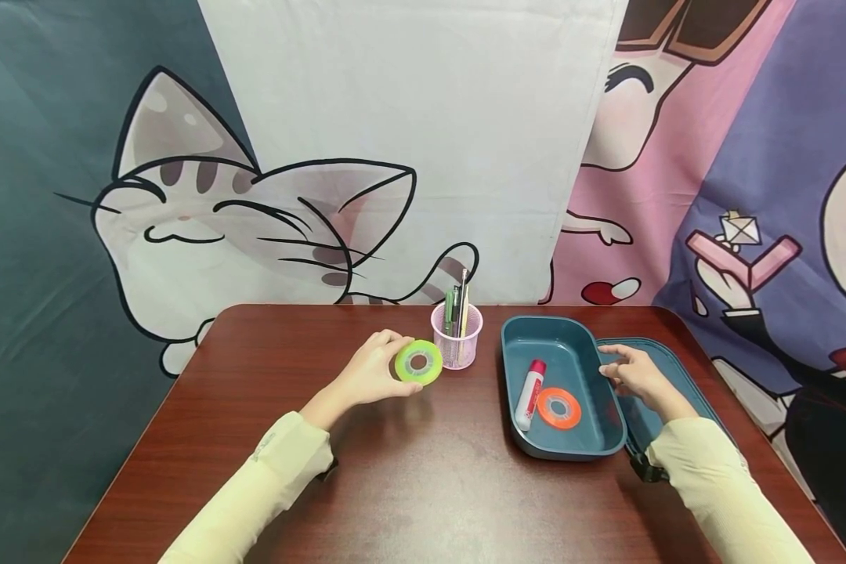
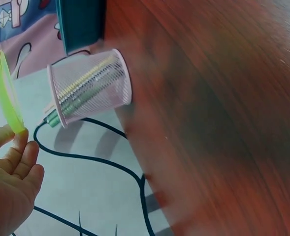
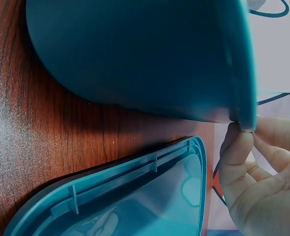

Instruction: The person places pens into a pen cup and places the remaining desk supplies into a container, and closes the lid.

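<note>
In the head view, my left hand [image 1: 366, 371] pinches a yellow-green roll of tape [image 1: 432, 362] between thumb and fingers, raised above the table. The left wrist view shows the same roll [image 2: 6, 96] nearly edge-on. My right hand [image 1: 641, 380] grips the right rim of a teal box [image 1: 557, 352]; in the right wrist view, thumb and finger [image 3: 238, 147] meet at that rim. Inside the box lie a white glue stick [image 1: 531, 395] with a red cap and an orange roll of tape [image 1: 546, 410], side by side.
A pink mesh pen cup [image 1: 458, 351] holding several pens stands just right of the green roll. The teal lid [image 1: 666, 360] lies right of the box, partly under my right arm. Behind the brown table [image 1: 423, 486] hangs a cartoon-printed cloth [image 1: 409, 94].
</note>
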`<state>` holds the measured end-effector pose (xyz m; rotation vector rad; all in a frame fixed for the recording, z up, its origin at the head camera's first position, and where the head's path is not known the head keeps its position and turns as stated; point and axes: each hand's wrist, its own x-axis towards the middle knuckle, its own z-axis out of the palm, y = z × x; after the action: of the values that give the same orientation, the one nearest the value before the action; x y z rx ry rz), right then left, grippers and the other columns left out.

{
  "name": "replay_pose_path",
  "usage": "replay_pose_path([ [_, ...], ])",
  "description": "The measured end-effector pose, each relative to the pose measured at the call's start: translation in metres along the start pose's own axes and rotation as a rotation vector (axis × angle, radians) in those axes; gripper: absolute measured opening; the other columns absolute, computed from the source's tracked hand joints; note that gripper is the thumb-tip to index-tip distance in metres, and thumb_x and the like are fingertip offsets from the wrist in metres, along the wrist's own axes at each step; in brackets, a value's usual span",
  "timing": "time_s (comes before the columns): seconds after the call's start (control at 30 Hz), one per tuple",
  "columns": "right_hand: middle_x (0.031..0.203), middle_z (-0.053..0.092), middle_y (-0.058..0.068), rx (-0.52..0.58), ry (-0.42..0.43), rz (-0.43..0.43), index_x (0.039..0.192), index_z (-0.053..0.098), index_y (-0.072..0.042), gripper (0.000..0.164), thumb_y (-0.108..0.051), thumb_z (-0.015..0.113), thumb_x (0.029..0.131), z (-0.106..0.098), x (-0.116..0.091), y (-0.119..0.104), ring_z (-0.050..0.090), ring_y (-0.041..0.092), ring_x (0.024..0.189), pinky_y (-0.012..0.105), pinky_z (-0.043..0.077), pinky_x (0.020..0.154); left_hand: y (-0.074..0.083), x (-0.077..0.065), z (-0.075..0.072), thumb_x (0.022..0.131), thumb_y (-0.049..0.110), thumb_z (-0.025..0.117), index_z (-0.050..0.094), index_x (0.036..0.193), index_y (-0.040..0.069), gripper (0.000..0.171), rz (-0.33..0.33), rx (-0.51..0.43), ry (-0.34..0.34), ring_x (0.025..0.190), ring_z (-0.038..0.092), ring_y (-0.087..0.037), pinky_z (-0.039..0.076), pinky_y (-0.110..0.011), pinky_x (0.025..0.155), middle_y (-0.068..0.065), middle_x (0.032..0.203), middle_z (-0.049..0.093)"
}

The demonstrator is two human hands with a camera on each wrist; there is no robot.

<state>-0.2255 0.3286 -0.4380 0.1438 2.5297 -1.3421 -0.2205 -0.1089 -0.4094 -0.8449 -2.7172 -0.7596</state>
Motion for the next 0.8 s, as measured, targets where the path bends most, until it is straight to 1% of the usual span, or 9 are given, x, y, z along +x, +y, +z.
replay_pose_path([
  [0.23, 0.096, 0.051, 0.015, -0.002, 0.000, 0.002, 0.134, 0.027, 0.003, 0.054, -0.012, 0.050, 0.087, 0.000, 0.000, 0.000, 0.048, 0.015, 0.068, 0.030, 0.045, 0.059, 0.011, 0.012, 0.007, 0.059, 0.042, 0.074, 0.057, 0.115, 0.010, 0.067, 0.010, -0.019, 0.003, 0.095, 0.048, -0.017, 0.042, -0.033, 0.078, -0.003, 0.100, 0.054],
  [0.47, 0.093, 0.051, 0.014, 0.008, -0.003, 0.007, 0.134, 0.027, 0.003, 0.055, -0.013, 0.050, 0.087, 0.000, 0.000, 0.000, 0.048, 0.015, 0.066, 0.030, 0.046, 0.058, 0.025, 0.024, 0.016, 0.059, 0.043, 0.074, 0.058, 0.114, 0.015, 0.063, 0.040, -0.033, 0.010, 0.092, 0.047, -0.014, 0.041, -0.030, 0.076, -0.001, 0.098, 0.053],
  [0.6, 0.096, 0.052, 0.016, 0.001, 0.003, 0.005, 0.134, 0.028, 0.003, 0.055, -0.013, 0.050, 0.087, 0.000, 0.000, 0.000, 0.049, 0.015, 0.068, 0.030, 0.046, 0.059, 0.033, 0.032, 0.021, 0.060, 0.044, 0.074, 0.057, 0.115, 0.016, 0.064, 0.041, -0.044, -0.008, 0.091, 0.046, -0.014, 0.040, -0.029, 0.074, -0.001, 0.099, 0.053],
  [0.8, 0.101, 0.051, 0.020, -0.001, 0.012, 0.010, 0.134, 0.028, 0.002, 0.055, -0.013, 0.051, 0.087, 0.001, 0.000, -0.001, 0.050, 0.016, 0.069, 0.031, 0.047, 0.060, 0.044, 0.043, 0.031, 0.061, 0.045, 0.073, 0.056, 0.117, 0.016, 0.065, 0.044, -0.024, -0.041, 0.094, 0.047, -0.015, 0.041, -0.029, 0.075, -0.003, 0.103, 0.053],
])
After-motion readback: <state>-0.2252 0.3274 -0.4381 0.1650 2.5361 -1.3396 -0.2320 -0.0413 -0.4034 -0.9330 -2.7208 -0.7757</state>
